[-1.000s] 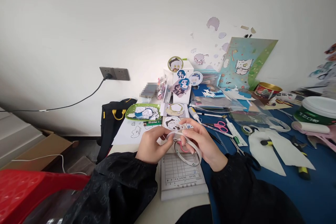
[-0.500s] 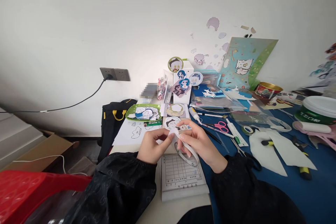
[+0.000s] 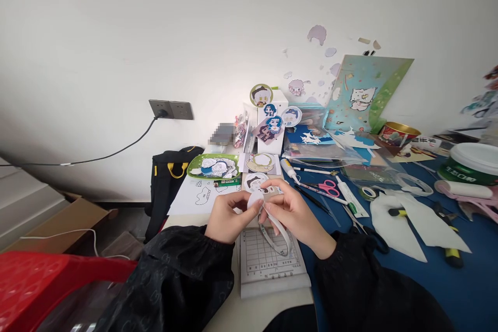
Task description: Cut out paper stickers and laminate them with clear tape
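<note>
My left hand (image 3: 225, 215) pinches a small round white paper cutout (image 3: 254, 200) between thumb and fingers. My right hand (image 3: 298, 212) is closed on a thin roll of double-sided tape (image 3: 277, 232), whose ring hangs below the fingers, and its fingertips press at the cutout's edge. Both hands are above a gridded notepad (image 3: 272, 267) at the desk's near edge. Dark sleeves cover both forearms.
Pink scissors (image 3: 326, 187), a glue pen (image 3: 350, 198), a green tray of cartoon cutouts (image 3: 213, 166), white paper scraps (image 3: 412, 220) and a white tub (image 3: 470, 162) crowd the blue desk. A black bag (image 3: 169, 176) stands left of it; a red stool (image 3: 42, 280) is near left.
The tape ring has swung from a wide, open loop to a narrower edge-on one, hanging lower. My right-hand fingers have shifted closer onto the cutout; the left hand has barely moved.
</note>
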Motion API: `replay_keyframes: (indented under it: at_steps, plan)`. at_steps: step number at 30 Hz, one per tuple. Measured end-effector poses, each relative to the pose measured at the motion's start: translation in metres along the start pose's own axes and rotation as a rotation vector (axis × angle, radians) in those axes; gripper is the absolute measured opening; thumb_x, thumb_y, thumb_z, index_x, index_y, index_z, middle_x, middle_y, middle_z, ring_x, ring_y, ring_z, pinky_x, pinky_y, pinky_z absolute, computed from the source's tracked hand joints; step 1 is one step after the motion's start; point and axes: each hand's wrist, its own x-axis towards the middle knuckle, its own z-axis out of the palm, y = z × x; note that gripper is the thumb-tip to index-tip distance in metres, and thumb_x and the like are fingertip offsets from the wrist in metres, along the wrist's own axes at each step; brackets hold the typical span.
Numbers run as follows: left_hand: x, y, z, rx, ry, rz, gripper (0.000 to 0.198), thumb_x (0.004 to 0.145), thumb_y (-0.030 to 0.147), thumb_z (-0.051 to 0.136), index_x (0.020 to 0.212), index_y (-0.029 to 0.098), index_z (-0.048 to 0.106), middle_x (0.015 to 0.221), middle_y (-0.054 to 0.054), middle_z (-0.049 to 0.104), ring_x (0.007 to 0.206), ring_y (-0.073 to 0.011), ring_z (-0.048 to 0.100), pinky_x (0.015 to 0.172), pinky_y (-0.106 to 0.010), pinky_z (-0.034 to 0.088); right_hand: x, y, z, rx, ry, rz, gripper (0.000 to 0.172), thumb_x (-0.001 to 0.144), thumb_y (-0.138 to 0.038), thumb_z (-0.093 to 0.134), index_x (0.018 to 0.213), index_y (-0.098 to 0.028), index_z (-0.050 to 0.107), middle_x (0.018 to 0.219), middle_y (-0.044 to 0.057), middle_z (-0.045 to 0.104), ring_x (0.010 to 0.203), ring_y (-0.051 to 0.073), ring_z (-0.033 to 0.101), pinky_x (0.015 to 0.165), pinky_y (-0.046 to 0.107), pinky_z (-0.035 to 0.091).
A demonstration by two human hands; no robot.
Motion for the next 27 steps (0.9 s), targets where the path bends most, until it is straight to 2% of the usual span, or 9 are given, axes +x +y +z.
replay_keyframes:
  at_steps: [4,7,10,13,15,17,19,21,27]
  plan:
    - [0.0,-0.001,0.0,0.03,0.017,0.029,0.027,0.079,0.032,0.062,0.06,0.014,0.066,0.058,-0.003,0.066,0.055,-0.0132,0.055,0.056,-0.025,0.045,-0.001,-0.001,0.001,-0.054,0.002,-0.02,0.027,0.086,-0.014,0.048,0.11,-0.024,0.045,0.07,-0.003,0.065,0.038,0.007,0.05,0.04,0.018,0.046]
    - [0.001,0.0,-0.003,0.031,0.019,0.065,0.022,0.079,0.033,0.062,0.068,0.014,0.068,0.063,-0.004,0.068,0.059,-0.0153,0.059,0.057,-0.025,0.048,-0.004,0.0,0.004,-0.2,0.046,-0.13,0.03,0.086,-0.013,0.046,0.115,-0.024,0.044,0.07,-0.002,0.064,0.04,0.008,0.051,0.04,0.019,0.046]
    - [0.003,0.002,-0.007,-0.039,0.076,0.103,0.028,0.082,0.039,0.056,0.079,0.014,0.069,0.074,-0.007,0.069,0.067,-0.018,0.061,0.059,-0.028,0.05,-0.007,0.005,0.005,-0.435,0.217,-0.381,0.041,0.087,-0.014,0.047,0.125,-0.023,0.037,0.07,-0.001,0.064,0.043,0.011,0.055,0.04,0.021,0.047]
    - [0.006,0.0,-0.01,-0.181,0.099,0.059,0.037,0.087,0.044,0.047,0.077,0.014,0.066,0.075,-0.008,0.066,0.065,-0.0173,0.058,0.057,-0.028,0.049,-0.007,0.011,0.002,-0.73,0.382,-0.81,0.048,0.085,-0.008,0.051,0.128,-0.022,0.035,0.076,0.003,0.068,0.053,0.015,0.063,0.046,0.024,0.052]
    - [0.008,-0.003,-0.012,-0.309,-0.001,-0.045,0.041,0.087,0.048,0.046,0.07,0.015,0.064,0.068,-0.007,0.064,0.058,-0.0158,0.056,0.054,-0.028,0.048,-0.005,0.011,-0.003,-0.922,0.37,-1.051,0.045,0.082,-0.003,0.052,0.12,-0.023,0.039,0.086,0.007,0.071,0.064,0.017,0.068,0.051,0.026,0.055]
    - [0.01,-0.005,-0.013,-0.46,-0.184,-0.182,0.048,0.085,0.054,0.044,0.064,0.015,0.063,0.062,-0.008,0.063,0.051,-0.0153,0.053,0.049,-0.028,0.046,-0.003,0.008,-0.008,-1.05,0.294,-1.189,0.037,0.082,-0.001,0.053,0.11,-0.022,0.041,0.093,0.01,0.071,0.075,0.018,0.069,0.056,0.027,0.057]
    - [0.011,-0.005,-0.014,-0.586,-0.36,-0.308,0.054,0.081,0.061,0.042,0.062,0.015,0.064,0.06,-0.01,0.064,0.049,-0.0158,0.053,0.046,-0.028,0.045,-0.001,0.002,-0.01,-1.131,0.233,-1.255,0.03,0.082,-0.003,0.056,0.1,-0.022,0.042,0.095,0.012,0.071,0.084,0.019,0.069,0.062,0.029,0.058]
    - [0.01,-0.004,-0.015,-0.67,-0.471,-0.387,0.057,0.077,0.065,0.044,0.065,0.015,0.068,0.062,-0.012,0.066,0.049,-0.0161,0.055,0.046,-0.028,0.045,0.0,-0.003,-0.011,-1.192,0.215,-1.303,0.027,0.082,-0.006,0.06,0.094,-0.022,0.041,0.093,0.011,0.071,0.087,0.019,0.068,0.064,0.03,0.058]
    - [0.007,-0.007,-0.02,-0.807,-0.619,-0.479,0.048,0.071,0.06,0.059,0.071,0.014,0.071,0.057,-0.01,0.065,0.047,-0.0158,0.056,0.041,-0.024,0.041,0.001,-0.002,-0.004,-1.274,0.185,-1.337,0.023,0.083,-0.014,0.061,0.09,-0.023,0.042,0.092,0.009,0.072,0.084,0.018,0.068,0.065,0.03,0.058]
